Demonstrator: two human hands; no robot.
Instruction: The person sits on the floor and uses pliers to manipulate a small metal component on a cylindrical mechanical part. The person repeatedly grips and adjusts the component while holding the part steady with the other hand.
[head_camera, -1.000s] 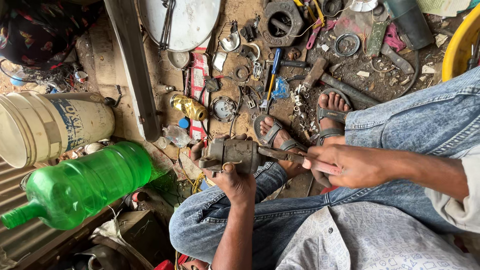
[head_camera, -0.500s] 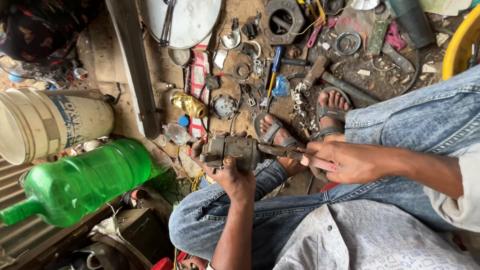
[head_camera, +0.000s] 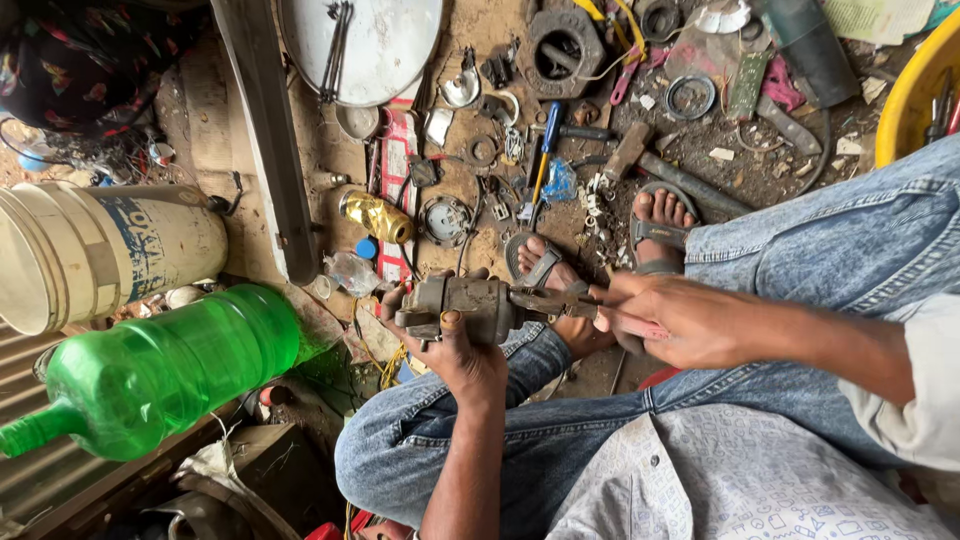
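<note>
My left hand (head_camera: 462, 352) grips a grimy grey metal motor part (head_camera: 465, 304) from below, thumb over its top, held above my left knee. My right hand (head_camera: 680, 318) is closed around the handles of a pair of pliers (head_camera: 560, 300), whose jaws meet the right end of the metal part. Both hands hover over my jeans-clad legs and sandalled feet (head_camera: 655, 225). The pliers' handles are mostly hidden in my fist.
A large green plastic bottle (head_camera: 165, 370) and a cream bucket (head_camera: 95, 250) lie at the left. A round metal lid (head_camera: 370, 45), a blue-handled screwdriver (head_camera: 547, 135), gaskets, bolts and scrap cover the dirt floor ahead. A yellow tub (head_camera: 915, 95) stands at the right.
Both hands and the metal part stay almost in place; the view has shifted slightly, and the pliers remain pressed against the part's end.
</note>
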